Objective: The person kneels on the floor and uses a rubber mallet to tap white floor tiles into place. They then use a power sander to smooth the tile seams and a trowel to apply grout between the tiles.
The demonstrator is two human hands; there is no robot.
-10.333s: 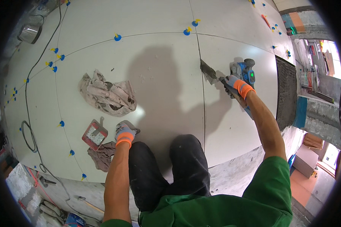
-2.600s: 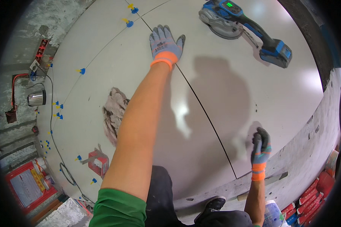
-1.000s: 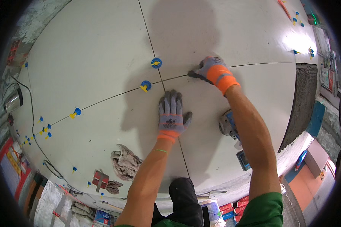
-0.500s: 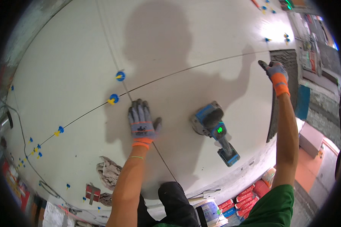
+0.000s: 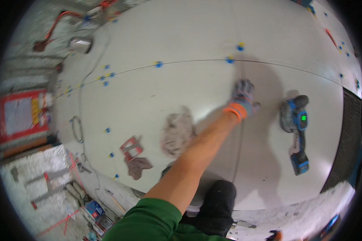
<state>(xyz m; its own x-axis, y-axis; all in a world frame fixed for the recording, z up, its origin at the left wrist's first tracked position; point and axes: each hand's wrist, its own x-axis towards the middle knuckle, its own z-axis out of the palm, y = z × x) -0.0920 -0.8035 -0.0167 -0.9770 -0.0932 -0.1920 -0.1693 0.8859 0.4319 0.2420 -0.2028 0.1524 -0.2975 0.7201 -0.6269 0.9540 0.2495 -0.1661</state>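
My left hand (image 5: 243,96), in a grey glove with an orange cuff, lies on a large pale tile (image 5: 205,90), fingers stretched out. Its palm is beside a joint running toward my knee. Just beyond the fingertips, blue and yellow tile levelling clips (image 5: 229,60) sit near where the joints cross. Right of the hand, apart from it, a blue and black cordless power tool (image 5: 299,134) with a round base and green display lies on the tile. At the lower edge, a dark and orange shape looks like my gloved right hand (image 5: 275,235); its fingers cannot be made out.
A crumpled rag (image 5: 177,134) and a red and grey block (image 5: 131,148) on a second cloth lie left of my arm. More levelling clips (image 5: 158,64) follow the long joint. A cable (image 5: 81,100) crosses the left side. Dark ridged mortar (image 5: 346,128) borders the right edge.
The view has swung left, so tile, tool and left hand appear farther right. My right hand has left its raised place near the mortar. My left hand stays spread on the tile.
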